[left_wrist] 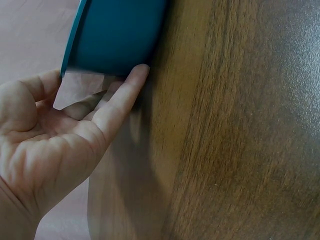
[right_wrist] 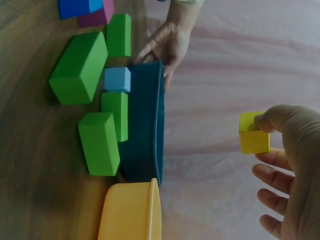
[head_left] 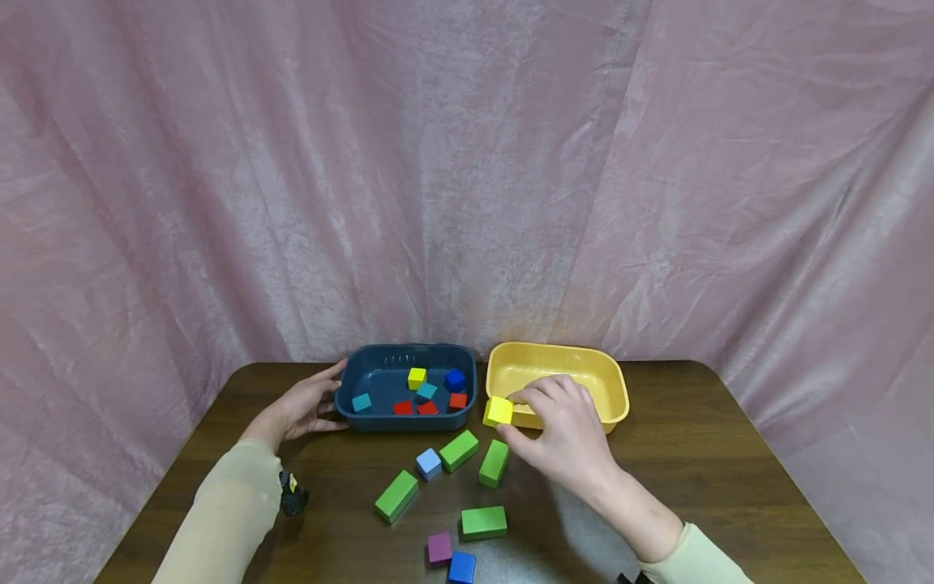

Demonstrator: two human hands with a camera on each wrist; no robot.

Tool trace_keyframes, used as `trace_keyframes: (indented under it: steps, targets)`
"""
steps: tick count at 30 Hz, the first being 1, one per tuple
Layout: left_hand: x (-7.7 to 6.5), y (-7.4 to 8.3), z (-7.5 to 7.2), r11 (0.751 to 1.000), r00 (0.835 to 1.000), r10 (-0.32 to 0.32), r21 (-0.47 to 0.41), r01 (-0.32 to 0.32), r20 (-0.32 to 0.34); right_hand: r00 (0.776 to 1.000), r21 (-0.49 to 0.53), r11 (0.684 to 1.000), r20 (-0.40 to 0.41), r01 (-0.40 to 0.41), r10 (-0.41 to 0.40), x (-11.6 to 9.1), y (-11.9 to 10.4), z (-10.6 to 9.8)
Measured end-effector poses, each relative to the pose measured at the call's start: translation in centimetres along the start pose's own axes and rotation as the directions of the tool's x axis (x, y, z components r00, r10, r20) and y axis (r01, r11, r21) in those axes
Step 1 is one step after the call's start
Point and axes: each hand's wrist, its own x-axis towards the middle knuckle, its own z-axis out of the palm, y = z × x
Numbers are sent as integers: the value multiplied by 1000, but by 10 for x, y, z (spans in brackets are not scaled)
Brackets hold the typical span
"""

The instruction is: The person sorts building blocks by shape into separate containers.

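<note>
My right hand (head_left: 565, 434) pinches a yellow cube (head_left: 499, 411) between thumb and fingertips, above the front left corner of the yellow plastic bin (head_left: 536, 369). In the right wrist view the cube (right_wrist: 254, 141) sits at the thumb tip, the other fingers spread below. At the left end of the dark blue bin (head_left: 409, 423), my left hand (head_left: 301, 407) touches its side. The left wrist view has the thumb lying straight against the bin's wall (left_wrist: 117, 37), with a finger at the rim. Inside that bin lie a yellow cube (head_left: 417, 378), a blue cube (head_left: 456, 380), and several teal and red blocks.
In front of the bins, several green rectangular blocks (head_left: 483, 523) lie on the wooden table (head_left: 328, 527). Among them is a light blue cube (head_left: 429, 464); nearer are a purple cube (head_left: 439, 549) and a blue cube (head_left: 462, 567). A pink curtain (head_left: 438, 178) hangs behind the table.
</note>
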Motion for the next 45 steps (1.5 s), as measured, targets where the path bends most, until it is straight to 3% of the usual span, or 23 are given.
trace_keyframes:
  steps: [26, 45]
  targets:
    - [2, 0, 0, 1000, 1000, -4, -22, 3, -9, 987, -25, 991, 86, -134, 136, 58, 3, 23]
    - [4, 0, -2, 999, 1000, -11, -33, 10, -10, 965, -68, 980, 174, -189, 198, 82, 6, 47]
